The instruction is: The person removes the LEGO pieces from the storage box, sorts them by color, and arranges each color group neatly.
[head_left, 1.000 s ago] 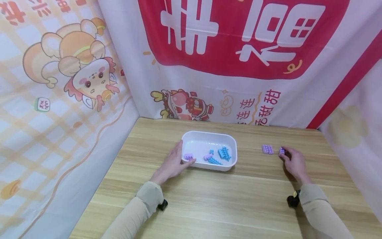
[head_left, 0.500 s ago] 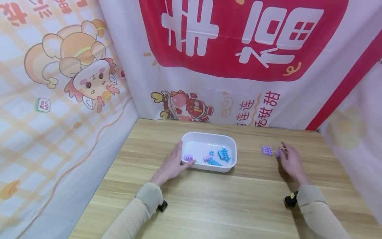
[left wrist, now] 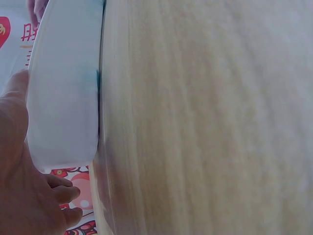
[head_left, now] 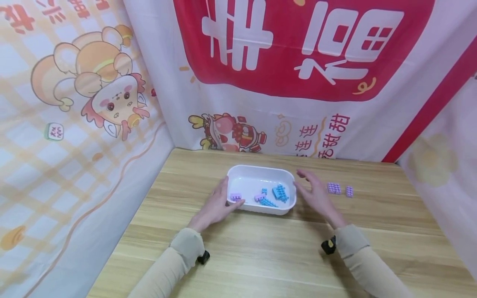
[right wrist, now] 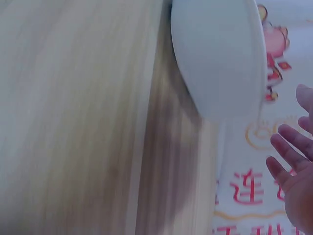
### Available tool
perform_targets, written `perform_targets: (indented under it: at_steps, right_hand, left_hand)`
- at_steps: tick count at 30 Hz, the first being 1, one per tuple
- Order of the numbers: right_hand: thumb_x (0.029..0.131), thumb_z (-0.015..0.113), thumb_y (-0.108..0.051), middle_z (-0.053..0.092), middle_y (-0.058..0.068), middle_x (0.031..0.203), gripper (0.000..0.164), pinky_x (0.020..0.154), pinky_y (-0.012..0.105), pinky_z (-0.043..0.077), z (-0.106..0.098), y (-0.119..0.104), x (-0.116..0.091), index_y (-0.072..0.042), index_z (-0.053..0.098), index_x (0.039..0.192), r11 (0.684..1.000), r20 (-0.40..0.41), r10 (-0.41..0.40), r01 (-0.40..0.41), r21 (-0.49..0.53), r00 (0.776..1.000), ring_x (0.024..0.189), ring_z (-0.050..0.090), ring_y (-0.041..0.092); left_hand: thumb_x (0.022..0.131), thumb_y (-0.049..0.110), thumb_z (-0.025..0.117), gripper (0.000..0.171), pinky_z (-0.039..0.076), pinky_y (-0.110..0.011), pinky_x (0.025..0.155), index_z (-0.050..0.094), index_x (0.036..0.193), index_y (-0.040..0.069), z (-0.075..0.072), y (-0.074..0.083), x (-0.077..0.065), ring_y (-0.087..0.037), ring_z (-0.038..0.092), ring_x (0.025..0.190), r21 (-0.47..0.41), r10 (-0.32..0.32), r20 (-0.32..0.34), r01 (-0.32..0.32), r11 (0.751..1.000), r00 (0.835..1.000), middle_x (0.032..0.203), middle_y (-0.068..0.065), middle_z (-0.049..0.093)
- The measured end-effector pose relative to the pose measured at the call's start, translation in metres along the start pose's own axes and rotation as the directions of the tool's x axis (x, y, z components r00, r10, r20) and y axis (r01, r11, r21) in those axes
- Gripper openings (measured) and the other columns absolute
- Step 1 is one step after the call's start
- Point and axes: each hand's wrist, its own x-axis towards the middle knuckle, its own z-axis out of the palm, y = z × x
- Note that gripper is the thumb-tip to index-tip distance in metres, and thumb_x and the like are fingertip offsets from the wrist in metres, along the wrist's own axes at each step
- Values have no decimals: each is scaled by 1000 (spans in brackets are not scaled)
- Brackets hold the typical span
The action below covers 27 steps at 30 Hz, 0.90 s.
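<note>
A shallow white plastic tray (head_left: 277, 210) rests on the table, holding blue and purple studded toy bricks. My left hand (head_left: 216, 204) grips its left end, with the thumb over the front rim and fingers along the outer end wall. The left wrist view shows that hand's curled fingers beyond the tray end. My right hand (head_left: 316, 196) is at the tray's right end with fingers extended and nothing in them; in the right wrist view this hand (right wrist: 298, 161) stands apart from the tray wall. Inside the tray are a blue brick piece (head_left: 280, 193) and a light purple brick (head_left: 235, 196).
Right of the right hand, a purple studded plate (head_left: 333, 188) and a smaller purple brick (head_left: 349, 191) lie side by side on the wooden table (head_left: 261, 256). Printed cloth (head_left: 316, 107) hangs behind the table, and another printed cloth (head_left: 93, 145) hangs along the left side.
My right hand has let go of the small purple brick beside the purple plate and moved left to the tray's right end. The left hand has stayed at the tray.
</note>
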Motion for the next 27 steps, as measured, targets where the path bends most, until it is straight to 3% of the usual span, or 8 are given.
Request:
perform_targets:
  at_steps: [8,12,17,22,27]
  right_hand:
    - [105,75,-15,64,22,153,59,125,65,46,29,-24,10,-5,53,159,998,86,4,-10,64,996,141,61,42]
    - [104,76,-18,66,20,151,57,126,65,46,41,-34,16,-5,57,156,999,130,-2,-4,46,991,141,62,41]
    - [100,80,-17,68,23,149,56,124,64,49,62,-43,27,-1,61,151,998,208,-59,63,-10,976,140,63,44]
    - [96,85,-12,68,20,152,59,125,63,49,82,-51,34,-3,64,151,987,354,-119,148,-58,928,142,63,43]
    - [92,86,-6,71,16,149,61,123,59,52,98,-54,42,-4,66,150,961,446,-244,277,-10,861,139,67,39]
  left_hand:
    - [96,85,56,124,17,-59,141,-3,178,13,2,0,-1,-40,17,173,-17,0,0,0,1000,1000,187,-17,7]
    - [97,83,58,123,17,-60,140,-5,178,14,1,-1,0,-41,17,172,-18,0,-2,0,1000,1000,187,-17,6]
    - [97,82,59,123,18,-61,140,-2,178,11,0,-2,1,-43,18,172,-23,4,-7,-5,1000,1000,186,-19,7]
    - [97,83,58,123,19,-63,140,-3,178,12,1,-3,2,-44,19,171,-24,6,-1,-6,1000,1000,186,-19,8]
    - [98,79,61,122,20,-63,140,-4,178,13,0,-2,1,-44,20,171,-43,12,-8,-12,999,1000,186,-20,10]
